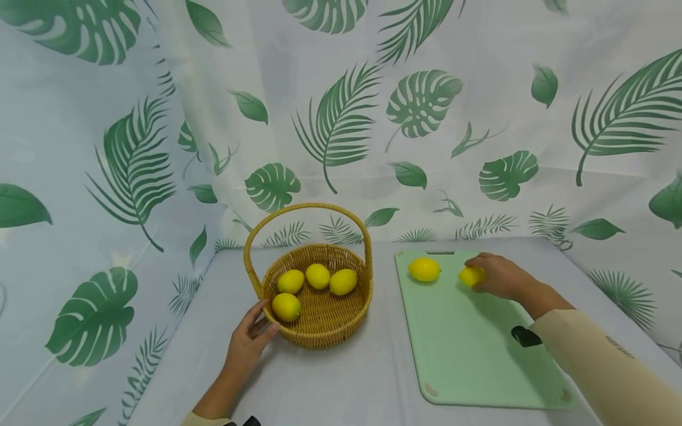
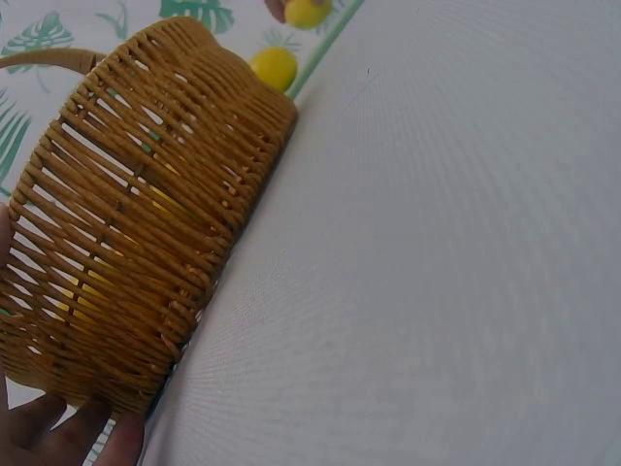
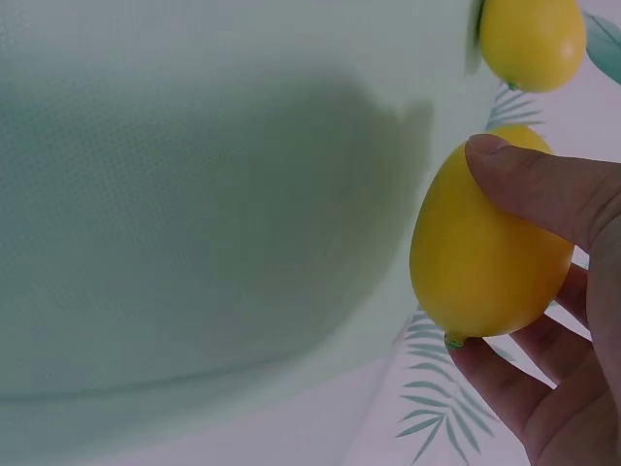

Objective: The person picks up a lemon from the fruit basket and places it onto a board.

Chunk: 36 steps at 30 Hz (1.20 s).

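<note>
My right hand (image 1: 499, 277) pinches a yellow lemon (image 3: 490, 243) between thumb and fingers, over the far part of a pale green cutting board (image 1: 469, 349). Left of it, a second lemon (image 1: 424, 269) lies on the board. A brown wicker basket (image 1: 325, 338) with a tall arched handle stands on the table and holds several lemons, among them a lemon (image 1: 286, 307) near its left wall. My left hand (image 1: 249, 336) grips the basket's left side. In the left wrist view its fingertips (image 2: 87, 427) curl against the woven wall.
A white cloth (image 1: 367, 378) covers the table. Behind and to the left hang white curtains (image 1: 362, 154) printed with green leaves. The basket handle (image 1: 309, 206) arches above the basket. A black strap piece (image 1: 526, 336) hangs at my right sleeve.
</note>
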Tool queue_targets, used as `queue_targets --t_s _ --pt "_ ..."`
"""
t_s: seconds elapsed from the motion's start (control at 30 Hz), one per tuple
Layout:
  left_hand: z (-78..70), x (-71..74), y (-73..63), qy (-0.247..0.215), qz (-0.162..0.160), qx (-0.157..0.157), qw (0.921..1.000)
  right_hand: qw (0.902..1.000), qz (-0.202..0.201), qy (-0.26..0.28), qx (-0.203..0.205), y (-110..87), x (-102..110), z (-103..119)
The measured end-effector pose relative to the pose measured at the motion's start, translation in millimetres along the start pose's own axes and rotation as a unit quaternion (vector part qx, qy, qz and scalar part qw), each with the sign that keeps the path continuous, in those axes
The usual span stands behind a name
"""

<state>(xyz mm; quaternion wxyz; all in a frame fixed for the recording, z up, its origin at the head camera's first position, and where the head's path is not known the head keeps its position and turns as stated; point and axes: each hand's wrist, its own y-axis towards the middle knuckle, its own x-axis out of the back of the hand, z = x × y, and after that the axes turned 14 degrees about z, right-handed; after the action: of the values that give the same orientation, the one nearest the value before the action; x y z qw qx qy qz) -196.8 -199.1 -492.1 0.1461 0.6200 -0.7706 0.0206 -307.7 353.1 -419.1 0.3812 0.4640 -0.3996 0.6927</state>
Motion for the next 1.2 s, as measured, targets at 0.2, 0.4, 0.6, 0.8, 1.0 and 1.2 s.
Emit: queue_targets --t_s 0.2,0.4,0.6,0.8,1.0,1.2 --pt "-20.8 -2.4 -6.2 0.002 0.007 -0.011 0.9999 0.9999 0.005 0.010 -0.011 5.6 -1.0 -4.5" --pt "0.3 -0.6 -1.5 0.007 -0.002 -0.016 0.9999 0.9997 0.007 0.014 -0.019 11.2 -0.1 -9.3" --pt "14.2 -0.5 1.3 0.011 -0.009 -0.013 0.9998 0.9996 0.004 0.019 -0.022 14.8 -0.7 -10.7" --pt "10.8 -0.8 1.5 0.011 -0.010 -0.016 0.9998 0.9996 -0.003 0.022 -0.018 18.5 -1.1 -14.2" --pt "12.7 0.1 3.5 0.011 -0.007 -0.013 0.9998 0.9989 -0.001 0.038 -0.028 20.8 -1.6 -14.8" --pt "11.8 -0.4 1.8 0.018 -0.006 -0.012 0.9998 0.9987 0.000 0.042 -0.029 24.1 -3.8 -15.1"
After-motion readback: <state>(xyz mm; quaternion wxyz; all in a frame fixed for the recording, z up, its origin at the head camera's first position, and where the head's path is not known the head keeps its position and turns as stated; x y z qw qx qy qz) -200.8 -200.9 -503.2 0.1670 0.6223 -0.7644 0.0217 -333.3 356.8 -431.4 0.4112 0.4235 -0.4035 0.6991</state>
